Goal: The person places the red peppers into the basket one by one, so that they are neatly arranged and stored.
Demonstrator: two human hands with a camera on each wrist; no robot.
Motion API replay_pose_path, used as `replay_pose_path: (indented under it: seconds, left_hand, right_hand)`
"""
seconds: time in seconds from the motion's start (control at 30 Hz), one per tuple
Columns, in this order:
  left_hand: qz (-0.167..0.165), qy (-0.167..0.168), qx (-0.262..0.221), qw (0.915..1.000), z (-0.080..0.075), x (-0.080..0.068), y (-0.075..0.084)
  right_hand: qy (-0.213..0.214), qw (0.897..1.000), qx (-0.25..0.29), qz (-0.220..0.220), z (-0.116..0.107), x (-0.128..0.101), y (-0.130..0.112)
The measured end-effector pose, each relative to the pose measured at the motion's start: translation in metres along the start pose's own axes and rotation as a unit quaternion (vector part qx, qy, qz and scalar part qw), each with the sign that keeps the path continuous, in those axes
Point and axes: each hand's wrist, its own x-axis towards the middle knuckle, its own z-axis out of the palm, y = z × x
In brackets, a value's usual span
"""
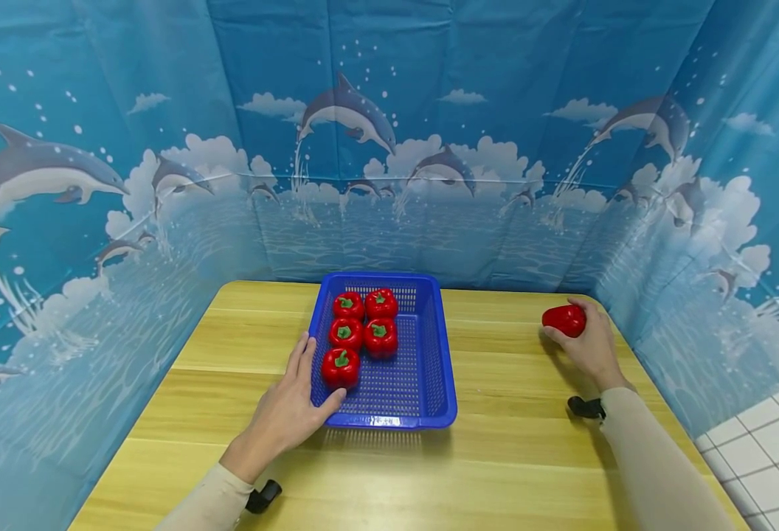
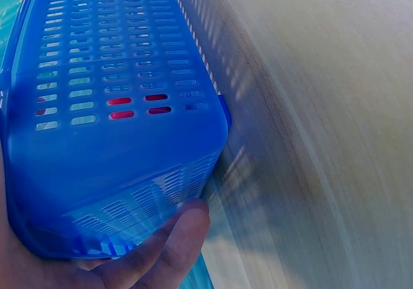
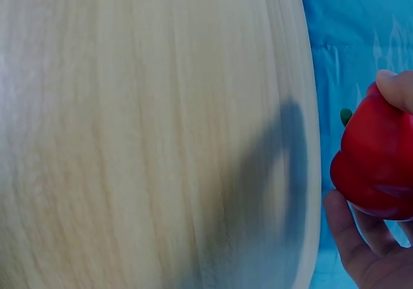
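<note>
The loose red pepper (image 1: 564, 320) sits in the right hand (image 1: 589, 346) near the far right corner of the surface (image 1: 509, 457), well apart from the blue basket (image 1: 429, 383) that stands at the middle of the far half. The grip here is a curled one: fingers wrap under and behind the pepper while the thumb bears on its top, and in the right wrist view the pepper (image 3: 377, 166) shows its green stem stub toward the backdrop, with a fingertip above and fingers (image 3: 352, 234) cupped below. To handle it well, I judge the hold should stay round the body of the fruit rather than the stem, firm enough that the glossy skin does not slip, and the pepper should be kept stem-up if it is to match the five peppers (image 1: 363, 328) already in the basket, which stand in the left part, two rows of two and one nearer. The free place beside that near single pepper looks the natural gap. The right forearm lies along the right edge of the surface, wrist bent slightly inward. The left hand (image 1: 293, 409) rests against the basket's near left corner, fingers straight along the left wall and the thumb (image 2: 164, 247) pressing the near wall, steadying it; the grip there is flat and wide, holding nothing.
</note>
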Motion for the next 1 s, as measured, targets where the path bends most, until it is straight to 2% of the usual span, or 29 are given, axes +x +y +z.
replay_pose_path:
  seconds: [0.47,0.8,1.0]
  left_hand:
    - [0.0,-0.002,0.001,1.0,0.0,-0.001,0.0]
    - [0.001,-0.002,-0.001,1.0,0.0,0.0,0.0]
    - [0.002,-0.003,-0.001,1.0,0.0,0.0,-0.001]
  right_hand:
    - [-0.01,1.0,0.02,0.002,0.0,-0.004,-0.005]
    - [-0.025,0.998,0.041,0.035,-0.002,-0.007,-0.009]
    - [-0.027,0.998,0.052,0.03,-0.001,-0.009,-0.018]
